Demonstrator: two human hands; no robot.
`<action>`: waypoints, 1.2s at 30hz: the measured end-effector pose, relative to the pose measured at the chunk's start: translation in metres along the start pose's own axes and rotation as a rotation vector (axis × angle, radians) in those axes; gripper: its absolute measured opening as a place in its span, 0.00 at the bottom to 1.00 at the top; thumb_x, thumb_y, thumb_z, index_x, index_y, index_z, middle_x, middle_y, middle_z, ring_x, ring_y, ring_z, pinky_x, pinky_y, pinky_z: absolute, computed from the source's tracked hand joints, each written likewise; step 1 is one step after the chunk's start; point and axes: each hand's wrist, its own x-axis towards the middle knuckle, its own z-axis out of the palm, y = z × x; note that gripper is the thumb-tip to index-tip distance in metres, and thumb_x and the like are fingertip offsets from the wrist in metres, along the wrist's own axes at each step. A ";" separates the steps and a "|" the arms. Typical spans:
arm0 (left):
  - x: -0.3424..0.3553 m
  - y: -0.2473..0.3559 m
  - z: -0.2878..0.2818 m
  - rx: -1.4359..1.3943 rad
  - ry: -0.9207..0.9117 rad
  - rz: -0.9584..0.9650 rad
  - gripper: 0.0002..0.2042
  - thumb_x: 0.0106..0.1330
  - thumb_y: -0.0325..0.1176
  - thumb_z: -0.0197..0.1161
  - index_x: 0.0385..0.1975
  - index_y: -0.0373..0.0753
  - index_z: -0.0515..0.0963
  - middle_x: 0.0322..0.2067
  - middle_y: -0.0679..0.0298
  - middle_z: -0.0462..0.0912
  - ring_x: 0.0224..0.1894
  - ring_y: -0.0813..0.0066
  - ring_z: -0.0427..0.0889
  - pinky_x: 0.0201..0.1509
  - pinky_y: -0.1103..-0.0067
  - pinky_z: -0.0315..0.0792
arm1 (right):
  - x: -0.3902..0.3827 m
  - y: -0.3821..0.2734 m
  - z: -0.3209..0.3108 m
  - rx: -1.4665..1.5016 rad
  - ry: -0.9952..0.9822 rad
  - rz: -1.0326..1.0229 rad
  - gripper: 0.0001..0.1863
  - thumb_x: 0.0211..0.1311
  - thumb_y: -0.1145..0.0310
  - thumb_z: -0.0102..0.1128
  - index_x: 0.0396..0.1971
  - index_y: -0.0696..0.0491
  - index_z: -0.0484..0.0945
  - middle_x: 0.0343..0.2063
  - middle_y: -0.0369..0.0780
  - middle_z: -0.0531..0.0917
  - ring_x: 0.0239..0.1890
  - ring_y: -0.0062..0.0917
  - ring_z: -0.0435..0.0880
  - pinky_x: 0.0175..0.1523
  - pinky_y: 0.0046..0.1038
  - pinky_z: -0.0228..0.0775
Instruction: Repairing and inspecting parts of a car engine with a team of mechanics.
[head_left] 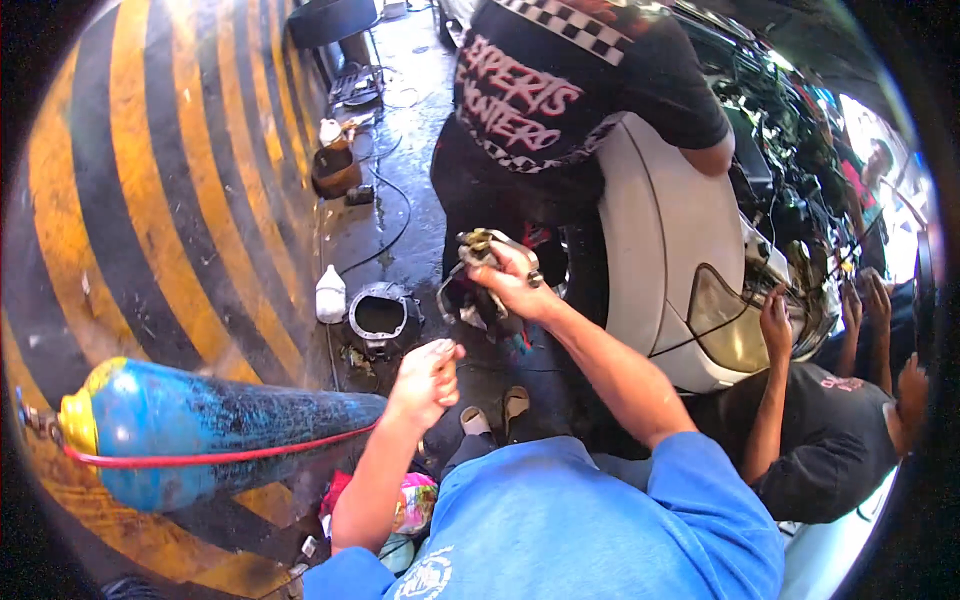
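My right hand point(515, 283) is closed around a small metal part point(478, 243) with a brass-coloured top, held out in front of me. Just beneath it is a dark metal assembly point(470, 303); I cannot tell whether the two are joined. Lower and to the left, my left hand point(428, 382) is curled with its fingers pressed together. Whatever it may hold is hidden. On the floor beyond that hand lies a grey metal housing point(383, 318) with a large round opening, beside a white plastic bottle point(330, 295).
A blue gas cylinder point(230, 425) with a red hose lies at left, by a yellow-and-black striped wall point(170, 150). One person point(540, 90) stands ahead beside a white car point(670, 240) with an exposed engine bay. Another person point(830, 440) is at right.
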 end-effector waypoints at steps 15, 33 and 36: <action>0.004 -0.030 0.024 0.008 0.415 0.465 0.14 0.76 0.44 0.57 0.37 0.38 0.75 0.16 0.76 0.60 0.14 0.88 0.55 0.17 0.84 0.55 | -0.023 -0.013 -0.037 1.134 0.541 0.326 0.27 0.73 0.39 0.45 0.51 0.46 0.78 0.44 0.42 0.84 0.36 0.35 0.84 0.34 0.38 0.79; 0.000 -0.004 -0.023 0.205 -0.162 0.034 0.12 0.75 0.39 0.59 0.38 0.36 0.80 0.15 0.80 0.58 0.14 0.90 0.53 0.17 0.86 0.51 | -0.108 -0.057 -0.012 0.805 -0.371 0.268 0.26 0.55 0.43 0.72 0.26 0.51 0.73 0.17 0.36 0.74 0.15 0.20 0.72 0.20 0.23 0.64; 0.011 -0.030 -0.008 -0.024 -0.326 -0.136 0.13 0.74 0.42 0.60 0.37 0.37 0.78 0.14 0.79 0.57 0.12 0.89 0.51 0.16 0.85 0.49 | -0.112 -0.056 -0.008 0.741 -0.259 0.136 0.26 0.63 0.42 0.64 0.26 0.51 0.72 0.18 0.37 0.76 0.16 0.20 0.72 0.20 0.23 0.64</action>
